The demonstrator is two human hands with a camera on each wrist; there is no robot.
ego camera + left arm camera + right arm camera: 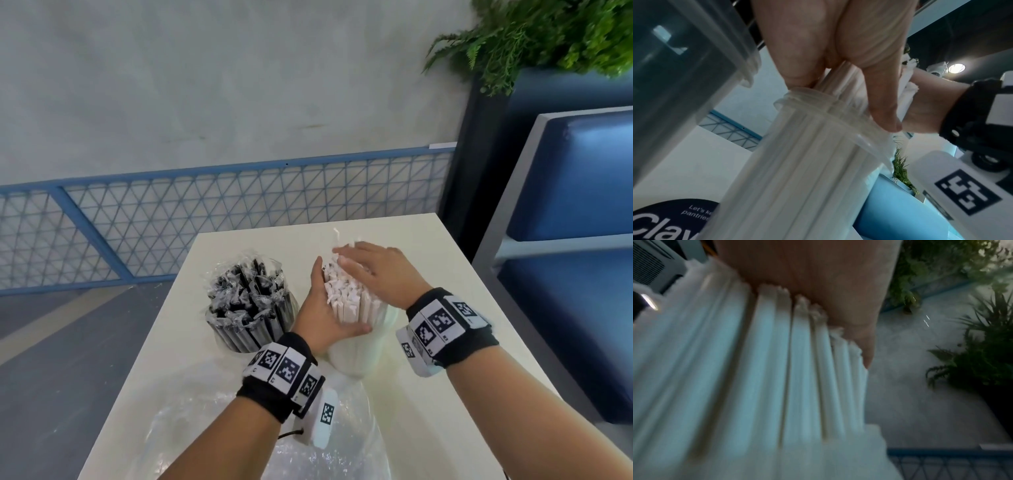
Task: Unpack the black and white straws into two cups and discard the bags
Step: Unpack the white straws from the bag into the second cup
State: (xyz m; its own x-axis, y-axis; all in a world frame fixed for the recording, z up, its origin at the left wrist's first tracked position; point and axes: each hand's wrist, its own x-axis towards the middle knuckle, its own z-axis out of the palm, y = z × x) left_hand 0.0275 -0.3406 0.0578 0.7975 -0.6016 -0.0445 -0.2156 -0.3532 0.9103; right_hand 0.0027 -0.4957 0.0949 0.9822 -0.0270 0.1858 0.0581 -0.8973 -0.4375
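Observation:
On the white table (445,274) stand two clear cups. The left cup (239,339) is full of black straws (250,301) in clear wrappers. The right cup (356,353) holds a bundle of white paper-wrapped straws (346,298) that sticks out well above its rim. My left hand (322,308) cups the bundle's left side, with the thumb wrapped across its front just above the rim (818,104). My right hand (373,270) lies flat on the straw tops (756,369), palm (818,280) pressing down. A crumpled clear bag (212,421) lies at the table's near edge, under my forearms.
The table's left edge drops to a grey floor, with a blue mesh railing (239,205) behind. A blue padded bench (575,240) stands close on the right. A green plant (548,37) hangs above the far right corner.

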